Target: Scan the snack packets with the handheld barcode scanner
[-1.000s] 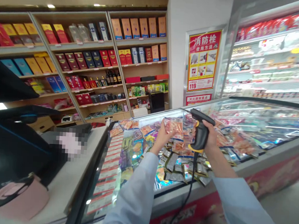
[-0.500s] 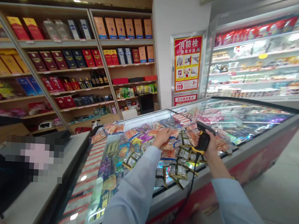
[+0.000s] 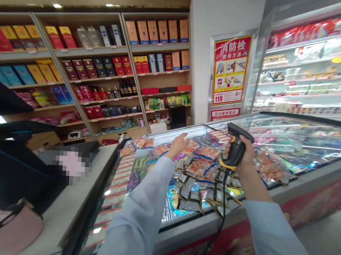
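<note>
My right hand (image 3: 247, 153) is closed around the handle of a black and yellow barcode scanner (image 3: 235, 148), and its cable (image 3: 224, 200) hangs down over the freezer's front. My left hand (image 3: 178, 145) is held above the heap of packets on the freezer top, fingers stretched out, with nothing seen in it. Just to its right lie clear packets of orange-brown food (image 3: 204, 168). Dark-edged silver packets (image 3: 193, 194) are piled nearer to me, some with barcodes showing. More orange packets (image 3: 272, 166) lie right of the scanner.
The glass-topped chest freezer (image 3: 182, 224) runs from lower left to far right. At left stands a counter (image 3: 67, 209) with a black monitor (image 3: 12, 164) and a pink bag (image 3: 11, 225). Shelves of boxed goods (image 3: 97, 67) line the back; a lit open fridge (image 3: 306, 82) stands right.
My view has turned left. My left hand has lifted off the orange packets and moved left, its fingers now stretched out. The scanner stays in my right hand.
</note>
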`<state>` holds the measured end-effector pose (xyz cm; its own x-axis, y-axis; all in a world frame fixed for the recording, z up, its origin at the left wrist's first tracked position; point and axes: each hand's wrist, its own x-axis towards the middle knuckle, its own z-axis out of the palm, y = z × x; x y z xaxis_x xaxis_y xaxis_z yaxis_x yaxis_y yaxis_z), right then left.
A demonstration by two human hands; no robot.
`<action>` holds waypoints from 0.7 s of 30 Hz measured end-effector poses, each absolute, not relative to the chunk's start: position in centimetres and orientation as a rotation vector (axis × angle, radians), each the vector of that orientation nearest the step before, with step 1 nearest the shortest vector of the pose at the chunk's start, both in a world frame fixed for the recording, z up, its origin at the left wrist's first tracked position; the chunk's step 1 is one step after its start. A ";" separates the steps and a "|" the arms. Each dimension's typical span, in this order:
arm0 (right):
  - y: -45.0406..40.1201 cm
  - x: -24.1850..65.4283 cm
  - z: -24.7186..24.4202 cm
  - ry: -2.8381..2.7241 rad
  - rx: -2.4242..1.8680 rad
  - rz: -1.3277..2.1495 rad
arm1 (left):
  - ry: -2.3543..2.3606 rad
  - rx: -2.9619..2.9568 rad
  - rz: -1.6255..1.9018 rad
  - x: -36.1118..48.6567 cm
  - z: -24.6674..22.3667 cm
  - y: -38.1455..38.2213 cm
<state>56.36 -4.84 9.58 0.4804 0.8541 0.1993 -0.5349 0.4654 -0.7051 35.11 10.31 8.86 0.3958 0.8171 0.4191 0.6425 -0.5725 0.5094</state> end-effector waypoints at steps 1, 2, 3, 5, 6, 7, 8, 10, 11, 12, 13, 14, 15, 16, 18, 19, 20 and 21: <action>-4.7 55.1 10.4 -0.589 -0.606 0.954 | 1.341 2.376 0.966 33.4 8.8 10.8; -4.6 53.8 11.2 -0.586 -0.591 0.986 | 1.405 2.352 0.981 31.6 8.5 11.2; -4.4 52.4 11.8 -0.578 -0.572 1.011 | 1.471 2.320 0.990 29.9 7.9 11.6; -4.0 49.4 12.6 -0.563 -0.534 1.078 | 1.607 2.247 0.994 27.0 6.2 12.1; -3.7 47.9 12.6 -0.556 -0.516 1.117 | 1.666 2.214 0.989 25.9 5.1 12.4; -3.4 46.4 12.5 -0.553 -0.507 1.157 | 1.715 2.188 0.981 25.0 4.0 12.6; -2.9 44.9 12.1 -0.554 -0.503 1.194 | 1.752 2.172 0.971 24.4 2.9 12.8; -1.8 42.3 11.0 -0.552 -0.511 1.273 | 1.794 2.164 0.933 23.9 0.9 13.3; -1.2 41.2 10.2 -0.541 -0.528 1.315 | 1.805 2.169 0.909 23.8 0.1 13.6; -0.5 40.3 9.3 -0.526 -0.546 1.353 | 1.812 2.177 0.881 23.8 -0.5 13.8; 0.1 39.6 8.4 -0.513 -0.555 1.376 | 1.816 2.185 0.854 23.8 -1.0 14.1; 0.7 39.2 7.5 -0.492 -0.564 1.379 | 1.819 2.193 0.833 23.8 -1.4 14.3; 1.2 38.9 6.7 -0.474 -0.568 1.381 | 1.826 2.202 0.812 23.8 -1.6 14.5; 1.7 38.8 5.8 -0.458 -0.571 1.384 | 1.841 2.211 0.786 23.7 -1.7 14.6; 2.4 38.8 4.6 -0.428 -0.579 1.387 | 1.899 2.222 0.722 23.3 -1.6 14.9; 2.6 38.9 4.2 -0.428 -0.580 1.389 | 1.935 2.217 0.689 23.0 -1.5 14.9; 2.7 39.0 3.9 -0.437 -0.580 1.388 | 1.963 2.205 0.663 22.7 -1.3 14.9; 2.8 39.0 3.8 -0.455 -0.577 1.386 | 1.990 2.186 0.649 22.2 -1.1 14.8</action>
